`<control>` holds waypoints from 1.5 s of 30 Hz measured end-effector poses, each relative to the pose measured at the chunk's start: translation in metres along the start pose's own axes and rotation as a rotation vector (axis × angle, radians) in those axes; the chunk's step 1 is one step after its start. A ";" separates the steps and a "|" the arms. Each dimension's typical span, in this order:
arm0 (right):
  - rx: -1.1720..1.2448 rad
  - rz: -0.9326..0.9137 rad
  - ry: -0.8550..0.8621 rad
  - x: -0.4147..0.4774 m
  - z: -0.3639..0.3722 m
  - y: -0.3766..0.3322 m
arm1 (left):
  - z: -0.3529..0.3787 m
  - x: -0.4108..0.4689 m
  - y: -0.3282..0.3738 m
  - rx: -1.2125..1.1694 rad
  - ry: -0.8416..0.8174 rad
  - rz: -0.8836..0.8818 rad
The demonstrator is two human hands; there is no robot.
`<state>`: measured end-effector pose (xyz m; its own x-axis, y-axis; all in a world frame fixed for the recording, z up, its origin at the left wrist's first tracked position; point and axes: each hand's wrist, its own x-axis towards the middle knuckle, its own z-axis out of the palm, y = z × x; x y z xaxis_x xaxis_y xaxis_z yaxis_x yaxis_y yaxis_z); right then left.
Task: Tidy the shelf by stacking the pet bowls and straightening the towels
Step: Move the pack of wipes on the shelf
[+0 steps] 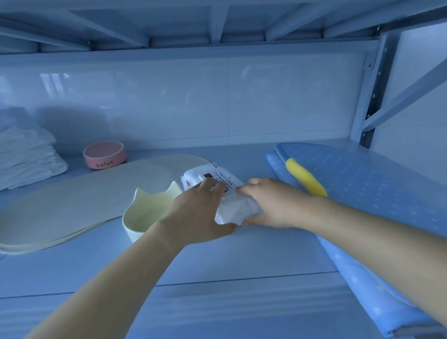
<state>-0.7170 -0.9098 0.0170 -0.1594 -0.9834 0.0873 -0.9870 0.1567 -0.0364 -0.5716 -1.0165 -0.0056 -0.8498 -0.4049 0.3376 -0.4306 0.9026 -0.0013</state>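
Observation:
A white soft pack of wipes with a printed label lies on the shelf, and both my hands grip it. My left hand holds its left side, my right hand its right near end. A cream bowl with cat ears stands just left of my left hand, partly hidden by my wrist. A pink round bowl sits further back left. White folded towels are stacked at the far left.
A large cream mat lies flat under and behind the cream bowl. A blue dotted padded board with a yellow piece lies along the right side. The shelf's metal upright stands at the back right, another shelf overhead.

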 end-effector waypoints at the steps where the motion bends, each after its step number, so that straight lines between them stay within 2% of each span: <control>1: -0.045 -0.002 0.022 -0.004 0.002 0.000 | 0.001 -0.001 0.001 -0.013 0.002 0.019; 4: -0.094 0.000 0.122 -0.014 0.006 0.002 | 0.003 -0.006 0.003 -0.104 0.006 0.065; 6: -0.038 -0.010 0.174 -0.017 0.007 0.004 | 0.003 -0.009 0.005 -0.143 0.007 0.073; 10: 0.142 -0.073 0.150 -0.020 0.011 0.007 | 0.000 -0.011 0.007 -0.137 0.003 0.043; 20: 0.109 -0.061 0.223 -0.023 0.020 0.000 | 0.008 -0.024 0.005 -0.174 0.049 0.038; 27: 0.112 -0.144 0.221 -0.022 0.009 -0.008 | -0.001 -0.034 -0.007 -0.160 0.123 0.025; 31: 0.089 -0.177 0.191 -0.012 0.005 -0.025 | -0.008 -0.049 -0.026 -0.103 0.160 -0.073; 41: 0.082 -0.295 0.140 0.019 0.014 -0.082 | -0.012 -0.091 -0.078 -0.059 0.072 -0.216; 45: 0.048 -0.299 0.110 0.024 0.021 -0.097 | -0.007 -0.097 -0.088 -0.058 0.039 -0.198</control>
<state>-0.6248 -0.9509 0.0013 0.1332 -0.9690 0.2083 -0.9887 -0.1444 -0.0397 -0.4490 -1.0555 -0.0316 -0.7373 -0.5702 0.3622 -0.5687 0.8133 0.1228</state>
